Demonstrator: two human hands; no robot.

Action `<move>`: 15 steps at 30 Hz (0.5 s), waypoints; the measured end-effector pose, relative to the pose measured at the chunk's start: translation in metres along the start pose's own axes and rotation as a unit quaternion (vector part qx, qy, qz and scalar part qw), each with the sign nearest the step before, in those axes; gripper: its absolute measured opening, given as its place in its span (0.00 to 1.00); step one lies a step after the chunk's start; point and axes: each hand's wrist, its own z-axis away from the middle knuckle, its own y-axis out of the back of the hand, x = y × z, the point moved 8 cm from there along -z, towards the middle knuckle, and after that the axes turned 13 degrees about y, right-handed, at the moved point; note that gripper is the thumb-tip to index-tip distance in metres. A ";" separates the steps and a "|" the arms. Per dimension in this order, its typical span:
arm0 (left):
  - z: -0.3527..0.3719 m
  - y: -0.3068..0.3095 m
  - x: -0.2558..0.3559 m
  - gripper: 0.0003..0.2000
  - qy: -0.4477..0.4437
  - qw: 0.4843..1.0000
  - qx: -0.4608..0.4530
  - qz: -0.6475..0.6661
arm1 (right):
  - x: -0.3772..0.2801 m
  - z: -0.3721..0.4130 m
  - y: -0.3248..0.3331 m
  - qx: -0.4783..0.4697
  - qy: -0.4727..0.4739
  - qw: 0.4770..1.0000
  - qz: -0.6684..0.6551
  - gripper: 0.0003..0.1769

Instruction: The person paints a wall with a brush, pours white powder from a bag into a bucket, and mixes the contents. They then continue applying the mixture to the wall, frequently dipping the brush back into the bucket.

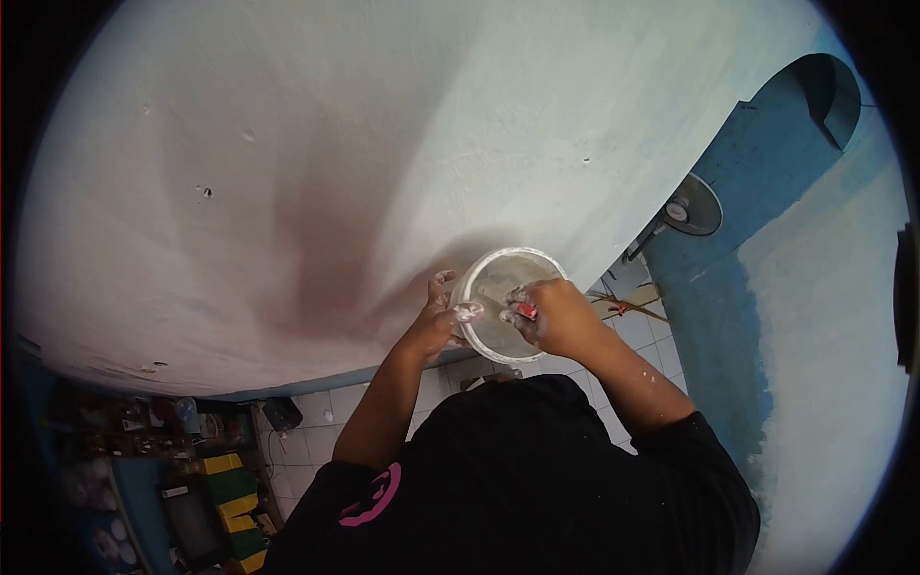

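A round white bucket (pixel 492 255) with pale, wet-looking residue inside is held up in front of my body, close to the wall. My left hand (pixel 443 314) grips its left side, with the thumb over the rim and white smears on the fingers. Over the bucket's opening, my right hand (pixel 551 318) is closed round a red-handled tool (pixel 524 310). Only a bit of the red handle shows; the tool's working end is hidden by the hand and the bucket. White material coats the right fingertips.
A large white-coated wall (pixel 287 125) with small holes rises ahead. To the right are a fan (pixel 692 205) and a partly white blue wall (pixel 704 364). White floor tiles (pixel 316 422) lie below; crowded shelves (pixel 134 431) and a yellow-green item (pixel 235 498) are lower left.
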 end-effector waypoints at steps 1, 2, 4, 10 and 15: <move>-0.001 -0.001 0.000 0.47 -0.004 1.000 0.014 -0.014 | 0.003 -0.002 -0.006 -0.009 0.015 1.000 0.003 0.12; -0.002 0.000 0.000 0.47 -0.007 0.999 0.029 -0.027 | 0.006 -0.002 -0.009 -0.007 0.017 1.000 0.001 0.13; -0.005 0.002 -0.005 0.47 0.014 1.000 0.022 -0.004 | 0.006 -0.003 -0.008 -0.001 0.022 1.000 -0.002 0.13; 0.003 -0.001 0.002 0.46 0.028 0.999 0.022 0.006 | 0.005 0.000 0.021 0.020 -0.031 0.998 -0.042 0.13; 0.000 -0.002 0.003 0.45 0.008 1.000 0.019 0.002 | 0.008 -0.003 0.009 0.011 -0.007 1.000 -0.027 0.11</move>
